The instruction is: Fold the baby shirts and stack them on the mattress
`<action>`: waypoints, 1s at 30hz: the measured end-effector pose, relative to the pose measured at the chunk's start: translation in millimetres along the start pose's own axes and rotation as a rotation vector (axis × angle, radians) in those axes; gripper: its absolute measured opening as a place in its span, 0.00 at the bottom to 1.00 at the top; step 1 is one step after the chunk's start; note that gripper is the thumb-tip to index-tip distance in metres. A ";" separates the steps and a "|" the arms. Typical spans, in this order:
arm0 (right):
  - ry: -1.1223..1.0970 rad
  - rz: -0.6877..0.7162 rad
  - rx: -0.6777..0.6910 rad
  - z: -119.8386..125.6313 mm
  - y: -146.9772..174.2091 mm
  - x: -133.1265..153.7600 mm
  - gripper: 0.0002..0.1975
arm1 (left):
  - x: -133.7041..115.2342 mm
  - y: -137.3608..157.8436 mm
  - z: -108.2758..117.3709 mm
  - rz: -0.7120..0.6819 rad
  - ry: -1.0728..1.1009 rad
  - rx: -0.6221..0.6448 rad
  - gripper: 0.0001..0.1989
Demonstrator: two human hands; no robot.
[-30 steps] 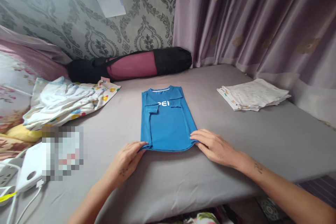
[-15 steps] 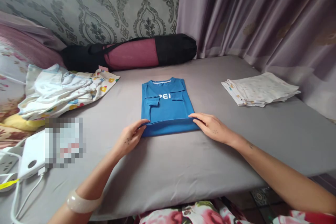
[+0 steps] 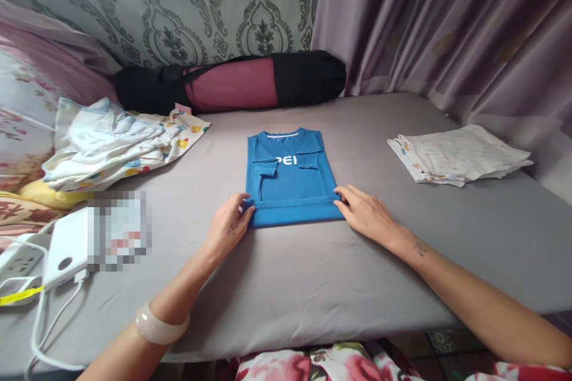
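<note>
A blue shirt [image 3: 290, 184] lies on the grey sheet with its collar away from me. Both sleeves are folded in across the chest, partly covering white letters. Its near hem is turned up into a flat band. My left hand [image 3: 229, 223] pinches the band's left end between thumb and fingers. At the band's right end, my right hand [image 3: 364, 212] grips the cloth in the same way. A pale bangle [image 3: 161, 324] is on my left wrist.
A stack of folded white cloths [image 3: 462, 155] lies at right, a loose pile of printed cloths [image 3: 120, 146] at left. Behind is a long black and maroon bag [image 3: 232, 84] by the wall. A white device [image 3: 69, 247] with cables sits near left on the grey sheet [image 3: 286, 286].
The turned-up hem band now lies flatter on the shirt, with both hands still at its ends. The whole view has shifted slightly, so things appear a little farther right.
</note>
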State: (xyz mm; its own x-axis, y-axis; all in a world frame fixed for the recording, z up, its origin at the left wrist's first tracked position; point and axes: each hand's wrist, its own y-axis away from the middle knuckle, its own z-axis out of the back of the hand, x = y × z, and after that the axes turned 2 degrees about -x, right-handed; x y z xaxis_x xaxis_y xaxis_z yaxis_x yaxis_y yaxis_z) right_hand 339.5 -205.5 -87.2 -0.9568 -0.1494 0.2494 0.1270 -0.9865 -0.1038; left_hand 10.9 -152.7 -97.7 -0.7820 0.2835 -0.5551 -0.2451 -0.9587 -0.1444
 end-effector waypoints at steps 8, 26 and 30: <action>0.023 -0.023 -0.052 8.5 4.3 0.8 0.15 | 7.5 10.9 4.6 -0.103 -0.037 -0.050 0.15; -0.016 0.421 0.202 -16.6 9.6 62.1 0.30 | -16.9 20.7 -20.5 -0.520 -0.365 0.278 0.28; -0.058 0.402 0.254 -14.7 10.2 61.8 0.29 | -16.1 23.3 -22.2 -0.521 -0.380 0.276 0.28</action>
State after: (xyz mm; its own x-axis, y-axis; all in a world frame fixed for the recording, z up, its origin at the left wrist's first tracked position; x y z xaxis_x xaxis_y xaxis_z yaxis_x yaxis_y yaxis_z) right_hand 277.8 -223.8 -87.0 -0.8035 -0.5191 0.2914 0.5511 -0.8337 0.0343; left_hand 30.5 -180.1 -110.3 -0.6570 0.7410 -0.1385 -0.7395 -0.6692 -0.0723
